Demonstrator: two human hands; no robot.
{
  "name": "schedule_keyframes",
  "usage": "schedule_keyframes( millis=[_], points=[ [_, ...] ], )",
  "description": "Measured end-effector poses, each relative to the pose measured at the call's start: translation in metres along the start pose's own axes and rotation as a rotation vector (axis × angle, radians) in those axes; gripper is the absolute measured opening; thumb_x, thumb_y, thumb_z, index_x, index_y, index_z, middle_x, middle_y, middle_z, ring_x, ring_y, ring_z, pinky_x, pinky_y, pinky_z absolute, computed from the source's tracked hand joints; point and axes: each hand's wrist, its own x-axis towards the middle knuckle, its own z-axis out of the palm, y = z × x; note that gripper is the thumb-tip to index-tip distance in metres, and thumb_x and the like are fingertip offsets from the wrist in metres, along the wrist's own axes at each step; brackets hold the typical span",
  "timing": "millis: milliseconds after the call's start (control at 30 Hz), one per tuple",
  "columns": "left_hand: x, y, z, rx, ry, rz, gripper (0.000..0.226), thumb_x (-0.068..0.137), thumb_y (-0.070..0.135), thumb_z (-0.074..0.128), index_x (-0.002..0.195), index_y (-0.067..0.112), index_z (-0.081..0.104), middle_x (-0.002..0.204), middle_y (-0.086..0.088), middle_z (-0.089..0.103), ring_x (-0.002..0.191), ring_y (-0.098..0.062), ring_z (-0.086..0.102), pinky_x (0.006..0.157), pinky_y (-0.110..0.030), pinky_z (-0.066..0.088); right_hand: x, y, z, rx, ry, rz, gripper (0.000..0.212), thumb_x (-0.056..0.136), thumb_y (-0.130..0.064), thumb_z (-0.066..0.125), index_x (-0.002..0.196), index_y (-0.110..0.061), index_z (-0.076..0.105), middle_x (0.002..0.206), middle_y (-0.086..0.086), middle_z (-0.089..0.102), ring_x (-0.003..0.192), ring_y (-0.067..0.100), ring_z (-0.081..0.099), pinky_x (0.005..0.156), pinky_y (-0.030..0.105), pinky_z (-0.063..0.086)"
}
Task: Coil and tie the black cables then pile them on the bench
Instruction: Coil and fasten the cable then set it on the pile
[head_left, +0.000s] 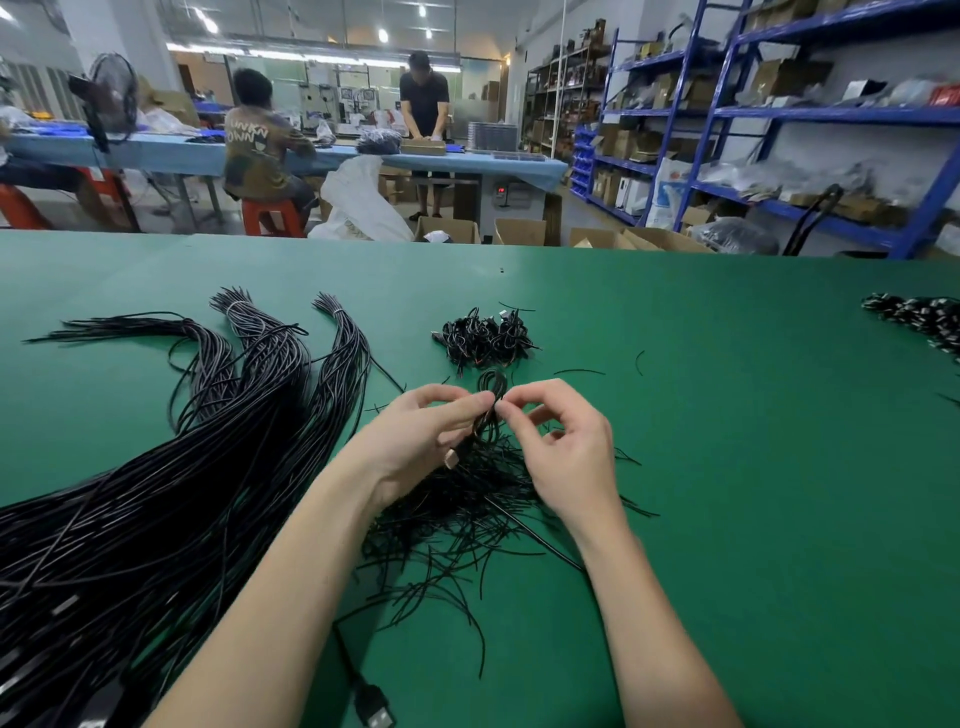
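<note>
**Closing the tie on a coiled cable**

I have both hands raised just over the middle of the green desk (675, 415), above the scatter of loose tie wires (457, 519). My left hand (415, 431) holds the coiled cable (491, 395) in a curled grip, thumb and forefinger pinching the waist of the coil, with the loop standing up past the fingertips and the plug end (451, 458) hanging below the palm. My right hand (561, 441) pinches at the same waist, finger and thumb tips closed on what I judge to be the tie; the wire itself is too thin to make out.

I judge the step to be the twist that locks the coil. To do it well I would keep the left pinch firm so the turns do not spring apart, keep the twist close against the coil, and lay the tie's ends flat so they cannot snag.

The finished pile (485, 335) lies just beyond my hands toward the far edge; the tied coil belongs there. The long uncoiled cables (156, 493) fan along the left side to the near left corner, and another heap (924, 317) sits at the right edge.
</note>
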Motion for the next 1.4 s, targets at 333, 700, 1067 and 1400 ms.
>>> schedule_keyframes(
  millis=[333,700,1067,1400],
  points=[
    [-0.005,0.002,-0.002,0.521,0.126,0.478,0.023,0.08,0.008,0.083,0.093,0.027,0.082,0.089,0.006,0.079,0.083,-0.002,0.072,0.079,-0.014,0.052,0.004,-0.007,0.002,0.321,-0.044,0.544,0.013,0.092,-0.013,0.075,0.081,-0.02,0.078,0.061,-0.01,0.062,0.056,0.006,0.048,0.05,0.016,0.04],
    [-0.001,0.001,0.004,-0.026,0.062,0.171,0.006,0.096,0.009,0.064,0.101,0.009,0.066,0.097,-0.005,0.072,0.074,-0.006,0.069,0.067,-0.018,0.054,0.006,-0.004,0.001,0.19,0.019,0.33,0.005,0.09,-0.024,0.078,0.087,-0.026,0.075,0.074,-0.015,0.069,0.059,0.005,0.05,0.059,0.015,0.043],
    [-0.004,-0.002,0.0,0.493,0.035,0.616,0.018,0.078,0.012,0.086,0.087,0.021,0.074,0.082,0.003,0.075,0.071,-0.007,0.066,0.071,-0.017,0.052,0.007,-0.009,-0.01,0.854,-0.139,0.984,0.007,0.078,-0.004,0.072,0.084,-0.007,0.073,0.067,0.001,0.062,0.049,0.005,0.051,0.038,0.013,0.034],
    [0.004,-0.01,-0.005,0.048,0.072,0.147,0.014,0.089,0.016,0.075,0.1,0.012,0.069,0.087,-0.007,0.068,0.058,-0.005,0.053,0.058,-0.017,0.046,0.005,-0.003,-0.018,0.047,-0.119,0.25,0.024,0.085,-0.015,0.081,0.097,-0.034,0.072,0.098,-0.015,0.075,0.055,0.006,0.058,0.063,0.018,0.052]
  ],
)
